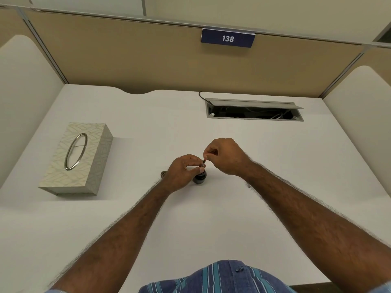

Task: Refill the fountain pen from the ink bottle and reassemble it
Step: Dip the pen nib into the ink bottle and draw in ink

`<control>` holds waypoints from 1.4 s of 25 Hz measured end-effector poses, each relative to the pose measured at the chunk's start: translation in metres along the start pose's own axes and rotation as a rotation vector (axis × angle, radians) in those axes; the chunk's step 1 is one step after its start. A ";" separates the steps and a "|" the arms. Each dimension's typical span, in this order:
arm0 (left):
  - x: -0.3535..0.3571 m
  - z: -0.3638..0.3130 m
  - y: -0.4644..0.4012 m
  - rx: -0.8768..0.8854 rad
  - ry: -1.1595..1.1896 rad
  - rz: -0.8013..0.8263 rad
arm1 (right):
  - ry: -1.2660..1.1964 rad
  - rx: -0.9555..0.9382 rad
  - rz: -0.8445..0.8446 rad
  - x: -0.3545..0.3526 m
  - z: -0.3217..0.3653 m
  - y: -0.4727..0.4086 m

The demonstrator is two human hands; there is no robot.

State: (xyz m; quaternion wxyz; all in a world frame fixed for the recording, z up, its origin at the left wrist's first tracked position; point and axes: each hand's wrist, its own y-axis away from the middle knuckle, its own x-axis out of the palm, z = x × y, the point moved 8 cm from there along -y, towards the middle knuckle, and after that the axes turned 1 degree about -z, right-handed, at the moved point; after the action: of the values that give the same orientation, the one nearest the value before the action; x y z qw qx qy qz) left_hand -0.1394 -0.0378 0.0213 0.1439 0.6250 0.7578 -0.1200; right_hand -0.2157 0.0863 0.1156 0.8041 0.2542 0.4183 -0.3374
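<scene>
Right then, both hands met over the little ink bottle (199, 178), which stood open near the middle of the white bench (275, 166). His left hand (182, 173) had its grip curled round the bottle's neck, thumb and fingers holding it steady. His right hand (225, 156) was pinching the top of the thin pen part (204, 161), fingertips clamped on its upper end, and the piece stood nearly upright with its lower end at the bottle's mouth; whether the tip was actually under the ink I could not tell, his fingers hid it. A small dark round thing, likely the bottle cap (164, 173), lay on the bench just beside the left wrist. To my eye this was the filling step, and it looked risky. The bottle was small and open, so a sideways tug from the right hand could have tipped it over the white bench. Lifting the part out too quickly could have shed a drop as well. The tissue box (78, 158) sat well off to his left, a poor reach if ink ran. And that cap, so close to the forearm, could have been knocked away.
</scene>
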 end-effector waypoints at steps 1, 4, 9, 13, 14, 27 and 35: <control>0.000 0.000 0.000 -0.001 -0.002 -0.002 | -0.006 -0.012 0.012 0.001 0.002 0.000; 0.000 -0.001 0.000 0.009 -0.010 -0.007 | -0.048 -0.010 0.014 0.001 0.003 0.001; 0.000 -0.004 0.000 0.012 0.005 -0.015 | -0.020 0.084 -0.059 -0.003 -0.007 0.000; 0.001 -0.004 -0.001 0.032 0.005 -0.027 | -0.045 0.058 -0.035 0.000 -0.005 0.001; 0.001 -0.002 -0.001 0.032 0.007 -0.032 | -0.051 0.040 -0.018 0.002 -0.003 0.002; 0.001 0.001 -0.001 0.019 0.007 -0.042 | -0.083 0.043 -0.033 0.003 -0.002 0.004; 0.003 0.000 0.000 0.009 0.042 -0.028 | -0.068 0.097 -0.070 0.005 -0.012 0.002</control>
State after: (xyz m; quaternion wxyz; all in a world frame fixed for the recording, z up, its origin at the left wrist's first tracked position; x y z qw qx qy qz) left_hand -0.1394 -0.0352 0.0206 0.1238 0.6171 0.7689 -0.1123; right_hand -0.2177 0.0947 0.1050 0.7922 0.2666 0.3827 -0.3937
